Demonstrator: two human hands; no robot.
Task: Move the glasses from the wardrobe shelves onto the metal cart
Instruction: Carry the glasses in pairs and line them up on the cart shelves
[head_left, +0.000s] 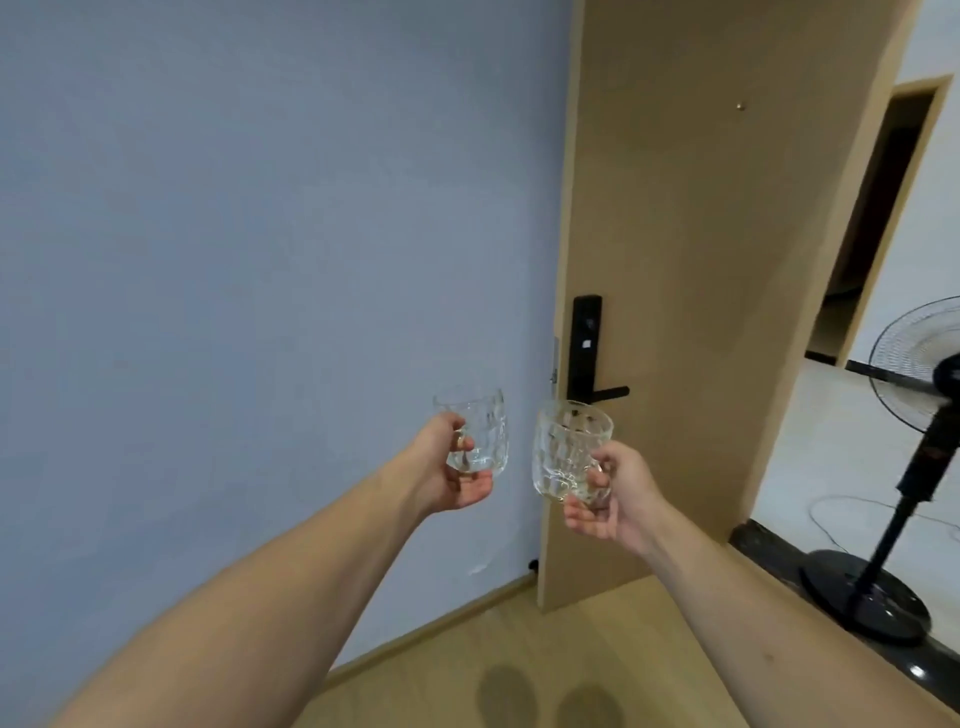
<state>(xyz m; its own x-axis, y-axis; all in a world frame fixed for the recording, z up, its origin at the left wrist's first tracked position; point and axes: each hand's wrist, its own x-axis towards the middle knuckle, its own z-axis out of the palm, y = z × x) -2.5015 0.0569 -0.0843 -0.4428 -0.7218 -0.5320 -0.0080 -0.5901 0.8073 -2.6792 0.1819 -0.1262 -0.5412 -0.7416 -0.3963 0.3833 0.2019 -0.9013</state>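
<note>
**Poster1:** Glasses first: where are they? Neither wardrobe nor cart shows in this shot.

**Poster2:** Both are up in the air, one per hand. The left hand (457, 467) has its thumb and fingers wrapped round the left glass (475, 431), gripping it low on the body, thumb on the near side, fingers cupped under the base. That one sits pretty much upright.

**Poster1:** And the other?

**Poster2:** The right hand (610, 493) is curled round the right glass (569, 452), fingers under and behind the bottom, thumb on the side. This one is tipped, mouth leaning up and away toward the door. Both are clear, ribbed tumblers, and look empty as far as anyone can tell. They're near each other but not touching, with a gap between them.

**Poster1:** Arms?

**Poster2:** Both bare forearms stretch out from the bottom corners, meeting roughly mid-frame.

**Poster1:** Background?

**Poster2:** A blue-grey wall (260, 234) fills the left side. A tan door (701, 234) stands open right of it, with a black lock (587, 348) and lever handle just behind the right glass. Through the opening there's a pale floor and a dark doorway (878, 218) further back. A black standing fan (914, 415) is at the far right edge. Light wood floor (519, 623) below, with two dim shadows near the bottom.
</note>
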